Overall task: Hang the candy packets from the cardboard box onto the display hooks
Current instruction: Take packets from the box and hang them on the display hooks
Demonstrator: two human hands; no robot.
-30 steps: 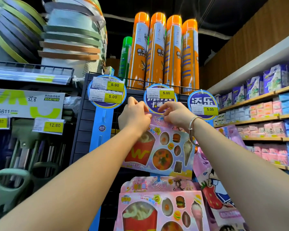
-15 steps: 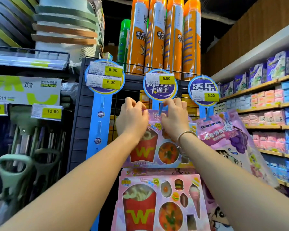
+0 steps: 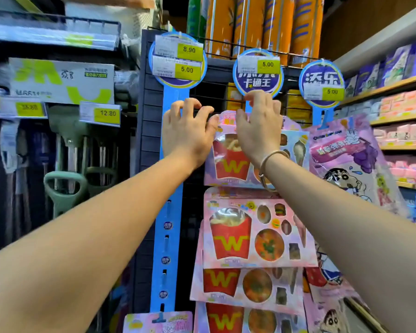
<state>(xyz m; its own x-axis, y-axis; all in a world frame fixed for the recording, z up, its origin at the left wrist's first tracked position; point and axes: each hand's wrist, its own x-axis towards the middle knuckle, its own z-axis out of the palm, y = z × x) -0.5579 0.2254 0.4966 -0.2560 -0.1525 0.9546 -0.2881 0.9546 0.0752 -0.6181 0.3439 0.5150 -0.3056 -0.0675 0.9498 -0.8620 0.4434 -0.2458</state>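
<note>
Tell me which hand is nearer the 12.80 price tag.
Left. The left hand is right of the 12.80 price tag, before the blue strip; the right hand is farther right, over the top candy packet.

Two hands (image 3: 187, 133) (image 3: 258, 133), three round signs (image 3: 177, 60) (image 3: 258, 73) (image 3: 321, 86), perhaps four fries packets (image 3: 228, 164) (image 3: 257, 231) (image 3: 245, 284) (image 3: 226, 318)

A dark grey slatted panel (image 3: 151, 131) stands straight ahead, with a black wire grid (image 3: 214, 99) just to its right. Tall orange spray cans (image 3: 274, 20) line the top, a green can (image 3: 193, 15) at their left. On the right, light wooden shelves (image 3: 380, 88) carry pink, blue and purple packs (image 3: 408, 99) under a brown wood-panelled wall (image 3: 360, 25). To the left, pale green plastic handles (image 3: 65, 186) show below yellow price labels (image 3: 107, 113) and a white sign with lime lettering (image 3: 63, 80).
</note>
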